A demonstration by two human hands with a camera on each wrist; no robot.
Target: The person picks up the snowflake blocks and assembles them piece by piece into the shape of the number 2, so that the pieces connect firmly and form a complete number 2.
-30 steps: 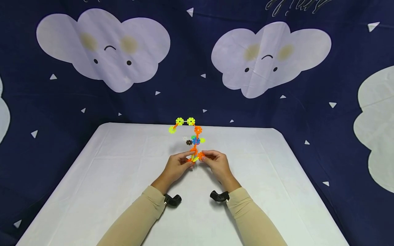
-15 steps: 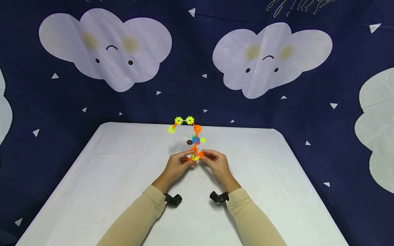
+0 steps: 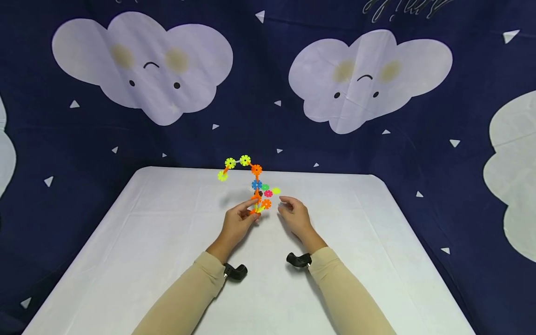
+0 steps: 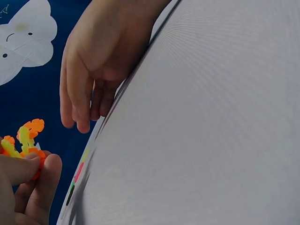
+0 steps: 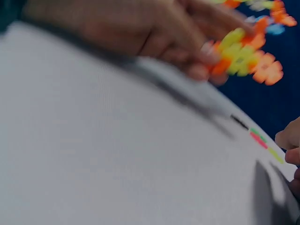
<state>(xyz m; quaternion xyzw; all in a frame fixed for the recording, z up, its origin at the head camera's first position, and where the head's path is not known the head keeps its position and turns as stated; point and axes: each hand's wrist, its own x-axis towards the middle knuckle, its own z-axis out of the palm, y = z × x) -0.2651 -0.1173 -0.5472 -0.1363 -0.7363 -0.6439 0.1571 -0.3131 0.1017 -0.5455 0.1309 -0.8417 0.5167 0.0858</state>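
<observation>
A chain of interlocking flower-shaped plastic discs [image 3: 257, 170], orange, yellow and blue, stands up from my left hand [image 3: 235, 224] and bends over to the left at its top. The thumb and fingers of that hand pinch the chain's lower end. An orange disc [image 3: 266, 204] sticks out there to the right, linked by a yellow disc [image 5: 240, 61]. My right hand [image 3: 296, 217] is apart from the chain, just right of it, with loosely bent fingers and nothing in them. In the left wrist view the right hand [image 4: 101, 61] hangs fingers down.
Loose discs lie flat on the white table [image 3: 167, 260] behind the hands: pink [image 3: 268, 193], green [image 3: 265, 187], yellow [image 3: 276, 190] and a partly hidden black one [image 3: 260, 193]. A dark blue cloth [image 3: 259, 135] with clouds hangs behind the table.
My right hand has let go of the orange disc at the chain's lower end and moved slightly right. My left hand has shifted the chain a little left, uncovering the loose pink disc.
</observation>
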